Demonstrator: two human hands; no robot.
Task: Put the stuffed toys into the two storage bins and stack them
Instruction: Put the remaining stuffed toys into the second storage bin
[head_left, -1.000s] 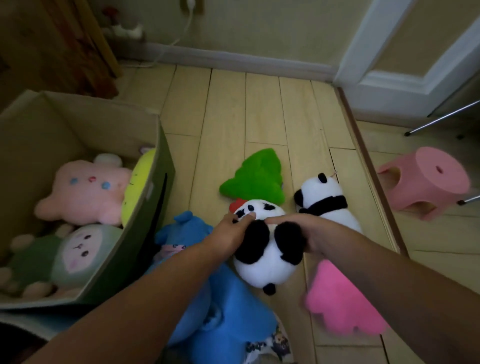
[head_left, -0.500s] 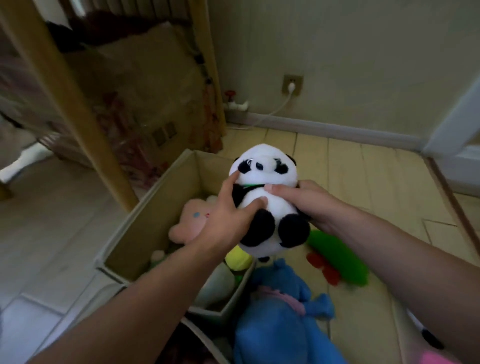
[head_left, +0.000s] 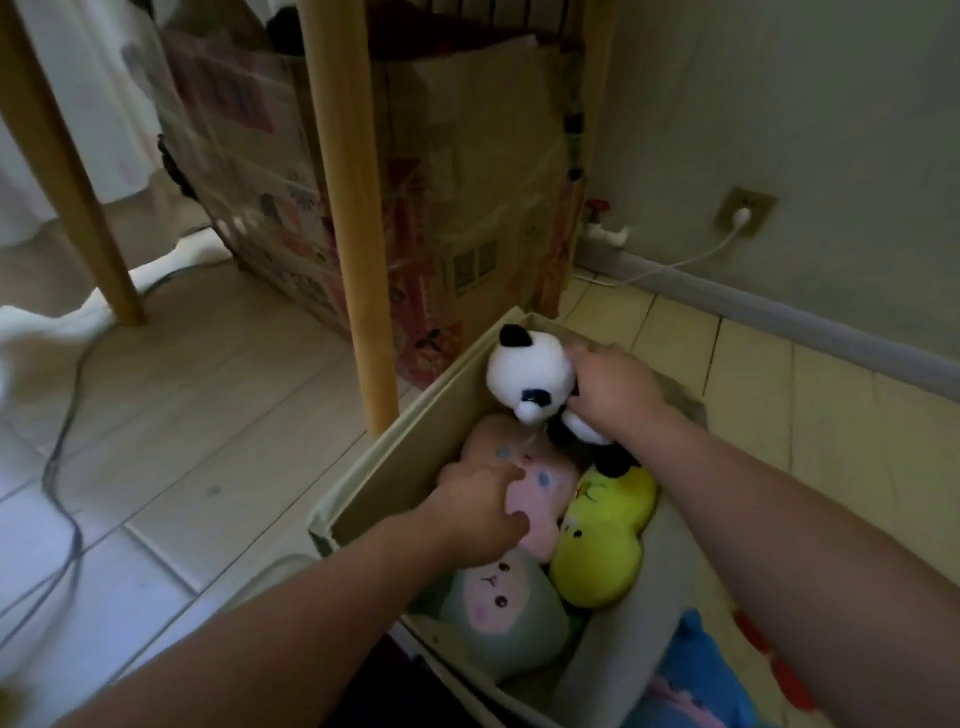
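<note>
On the floor, the bin (head_left: 363, 499) now holds the panda (head_left: 524, 379), right hand (head_left: 613, 395) gripping it.

— What colours are the toys in the beige bin (head_left: 415, 415)?
— The panda (head_left: 524, 379) is white with black ears and eye patches. One toy (head_left: 540, 499) is pale pink with blue dots, another (head_left: 602, 540) bright yellow, and one (head_left: 498, 618) grey-green with a pink face.
— And outside it?
— A blue toy (head_left: 696, 675); the cardboard box (head_left: 415, 208) is brown with red print.
</note>
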